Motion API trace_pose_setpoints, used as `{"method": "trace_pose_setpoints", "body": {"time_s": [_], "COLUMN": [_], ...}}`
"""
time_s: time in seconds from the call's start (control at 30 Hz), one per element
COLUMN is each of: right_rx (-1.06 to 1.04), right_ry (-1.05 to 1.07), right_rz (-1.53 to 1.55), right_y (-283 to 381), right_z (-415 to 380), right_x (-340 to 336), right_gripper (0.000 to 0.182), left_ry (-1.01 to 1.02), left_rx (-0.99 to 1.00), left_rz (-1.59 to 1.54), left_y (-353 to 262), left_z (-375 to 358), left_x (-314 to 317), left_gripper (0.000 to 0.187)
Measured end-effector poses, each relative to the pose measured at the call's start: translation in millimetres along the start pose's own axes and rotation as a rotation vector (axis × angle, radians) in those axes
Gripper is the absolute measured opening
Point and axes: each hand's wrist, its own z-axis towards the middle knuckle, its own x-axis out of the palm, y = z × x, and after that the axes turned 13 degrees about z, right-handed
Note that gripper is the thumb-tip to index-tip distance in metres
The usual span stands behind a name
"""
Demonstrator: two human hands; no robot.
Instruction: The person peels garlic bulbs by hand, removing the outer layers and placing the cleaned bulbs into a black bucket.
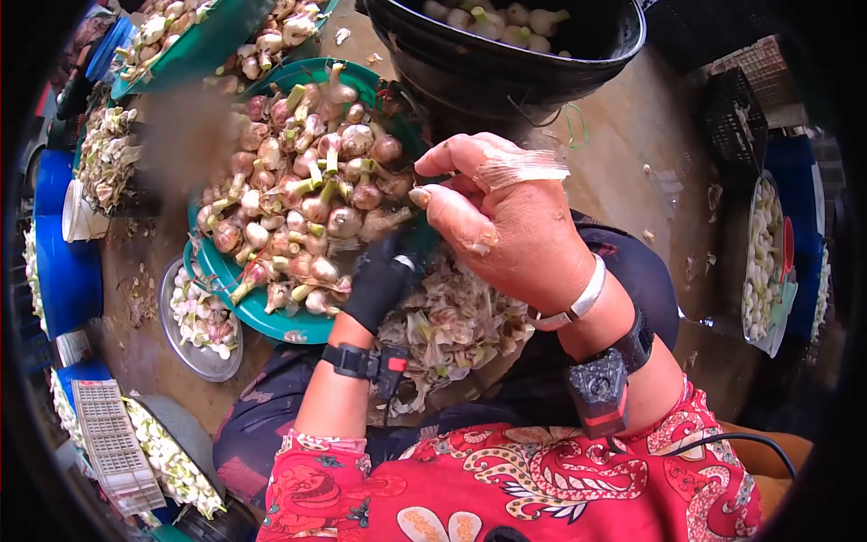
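My left hand (381,282), in a black glove, is at the right edge of a green basin (215,271) heaped with garlic bulbs (316,172). Its fingers are dark and blurred, and what they hold, if anything, is hidden. A small pale, shiny piece shows on or by it. My bare right hand (506,217) is raised right of the bulbs, thumb and forefinger tips apart with nothing visible between them, the other fingers curled. A strip of papery skin (524,169) clings across its back. Loose garlic skins (456,325) lie heaped below my hands.
A black bucket (506,77) with peeled garlic stands ahead. At left are a bowl of cloves (203,316), a blue container (70,271) and a tray of white garlic (172,452). Another long tray (766,262) stands at right. A brown blur covers part of the upper left.
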Motion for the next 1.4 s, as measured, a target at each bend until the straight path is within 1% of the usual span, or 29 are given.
{"method": "trace_pose_setpoints", "body": {"time_s": [0.03,0.1,0.13,0.17,0.2,0.23,0.27,0.33,0.43,0.57,0.67,0.7,0.73,0.8,0.83,0.87,0.9,0.93,0.97,1.0,1.03,1.07,1.1,1.13,1.17,1.2,1.27,1.33,1.4], "right_rx": [-0.005,-0.011,-0.026,-0.039,-0.004,0.003,0.009,0.017,0.009,-0.038,0.027,0.010,-0.006,-0.013,0.059,0.127,0.120,0.159,0.162,0.163,0.053,0.110,0.136,0.162,0.091,0.214,0.466,0.468,-0.048], "right_ry": [-0.005,-0.018,-0.025,-0.032,-0.027,-0.026,-0.028,-0.029,-0.039,-0.033,-0.011,-0.015,-0.018,-0.008,0.017,0.045,0.051,0.143,0.213,0.283,0.280,0.244,0.252,0.262,0.219,0.263,0.401,0.420,0.340], "right_rz": [-0.030,-0.063,-0.056,-0.052,-0.035,-0.018,0.000,-0.005,0.008,0.002,0.009,-0.004,-0.015,-0.047,-0.020,0.009,0.043,0.067,0.109,0.149,0.271,0.418,0.441,0.463,0.622,0.857,0.890,0.956,0.671], "right_y": [1,2,2,2,3,2,2,1,-1,-1,1,-1,-3,-6,-5,-4,-14,-14,-15,-19,-27,-19,-14,-9,-7,-3,10,4,6], "right_z": [0,3,4,5,4,4,5,6,6,5,3,4,4,4,3,1,-1,-4,-8,-11,-14,-13,-12,-10,-10,-10,-7,-9,-9], "right_x": [-3,-5,-5,-6,-5,-5,-5,-6,-6,-1,2,3,4,6,7,10,20,25,33,43,55,61,60,59,66,73,70,84,92], "right_gripper": [0.014,0.014,0.014,0.014,0.014,0.014,0.015,0.016,0.017,0.017,0.018,0.018,0.018,0.021,0.025,0.029,0.041,0.059,0.070,0.081,0.091,0.085,0.080,0.075,0.066,0.063,0.065,0.070,0.081], "left_ry": [0.005,-0.043,-0.231,-0.178,-0.125,-0.342,-0.327,-0.181,-0.071,-0.053,-0.070,-0.132,-0.083,-0.207,-0.324,-0.192,-0.238,-0.286,-0.264,-0.518,-0.546,-0.569,-0.361,-0.256,-0.325,-0.394,-0.433,-0.423,-0.434], "left_rx": [0.005,-0.188,-0.080,-0.123,-0.165,-0.069,-0.073,-0.116,-0.165,-0.217,-0.255,-0.281,-0.278,-0.005,0.297,0.037,0.000,-0.032,0.095,0.304,0.327,0.343,0.160,0.025,0.040,0.053,0.064,0.046,0.046], "left_rz": [0.003,0.404,0.430,0.586,0.741,0.843,0.839,0.726,0.476,0.062,-0.229,-0.282,-0.231,-0.639,-0.007,-0.824,-1.061,-1.299,-1.211,-0.485,-0.289,-0.094,-0.695,-0.789,-0.816,-0.842,-0.932,-0.922,-0.985], "left_y": [6,12,11,13,-10,1,14,42,58,61,49,41,36,29,24,10,-24,-54,-52,-67,-68,-69,-90,-88,-93,-99,-111,-97,-94], "left_z": [8,22,34,40,40,48,62,84,86,69,53,52,40,26,10,0,-18,-35,-45,-58,-71,-82,-99,-108,-114,-120,-134,-138,-142], "left_x": [-1,-4,-1,1,-12,3,12,24,23,19,16,13,9,1,-19,-27,-49,-69,-81,-86,-93,-99,-111,-121,-125,-131,-145,-151,-152], "left_gripper": [0.059,0.061,0.062,0.063,0.064,0.064,0.062,0.060,0.057,0.052,0.049,0.046,0.045,0.038,0.029,0.023,0.023,0.023,0.025,0.024,0.024,0.024,0.022,0.026,0.028,0.031,0.038,0.031,0.030]}}
